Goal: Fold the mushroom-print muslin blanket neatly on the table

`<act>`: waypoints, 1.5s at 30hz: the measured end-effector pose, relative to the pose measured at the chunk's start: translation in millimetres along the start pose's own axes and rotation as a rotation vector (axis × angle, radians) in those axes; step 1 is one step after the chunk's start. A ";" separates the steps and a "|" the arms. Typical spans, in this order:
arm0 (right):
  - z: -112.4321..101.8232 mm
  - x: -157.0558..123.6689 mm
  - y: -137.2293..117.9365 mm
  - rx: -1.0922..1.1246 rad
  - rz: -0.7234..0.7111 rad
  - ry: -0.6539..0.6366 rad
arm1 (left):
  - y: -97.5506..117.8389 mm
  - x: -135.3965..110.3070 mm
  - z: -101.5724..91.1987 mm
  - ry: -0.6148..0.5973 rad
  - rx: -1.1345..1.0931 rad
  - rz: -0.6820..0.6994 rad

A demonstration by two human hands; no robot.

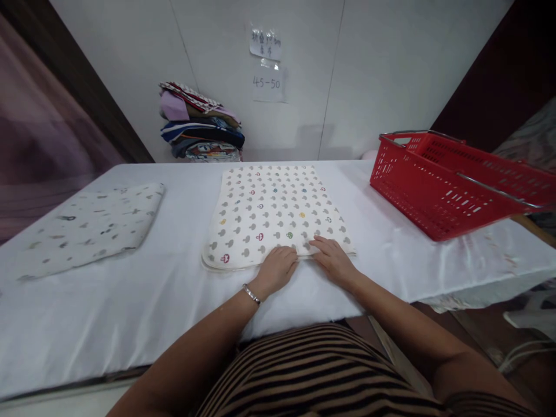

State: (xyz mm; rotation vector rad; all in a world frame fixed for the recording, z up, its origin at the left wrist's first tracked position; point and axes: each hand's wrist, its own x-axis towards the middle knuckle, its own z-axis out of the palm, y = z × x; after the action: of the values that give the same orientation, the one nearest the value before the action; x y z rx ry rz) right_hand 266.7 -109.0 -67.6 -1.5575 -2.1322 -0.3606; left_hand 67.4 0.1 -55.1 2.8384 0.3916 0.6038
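A folded cream cloth point(278, 202) with grey mushrooms and a few coloured ones lies flat in front of me on the white-covered table. My left hand point(278, 267) is at the middle of its near edge, fingers closed over that edge. Just to the right, my right hand point(333, 260) rests on the same edge with its fingers stretched out and a little apart. The fingertips of the two hands nearly meet. Layers show at the cloth's rounded near-left corner. What lies under my palms is hidden.
Another folded white cloth point(95, 229) with small scattered prints lies on the table's left. A red plastic basket point(434, 194) with metal handles stands at the right. Behind the table, a stack of folded fabrics point(204, 130) sits against the wall, beside paper signs point(268, 84).
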 end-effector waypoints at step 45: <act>-33.0 -44.9 32.5 -0.201 0.164 -0.115 | 13.8 30.8 18.0 -0.031 0.212 0.051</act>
State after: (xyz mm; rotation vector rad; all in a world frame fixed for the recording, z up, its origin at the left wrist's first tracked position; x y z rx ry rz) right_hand 315.5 -151.1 -64.7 -1.8953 -2.0869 -0.4500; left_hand 105.1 -6.4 -56.2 3.0647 0.4006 0.5573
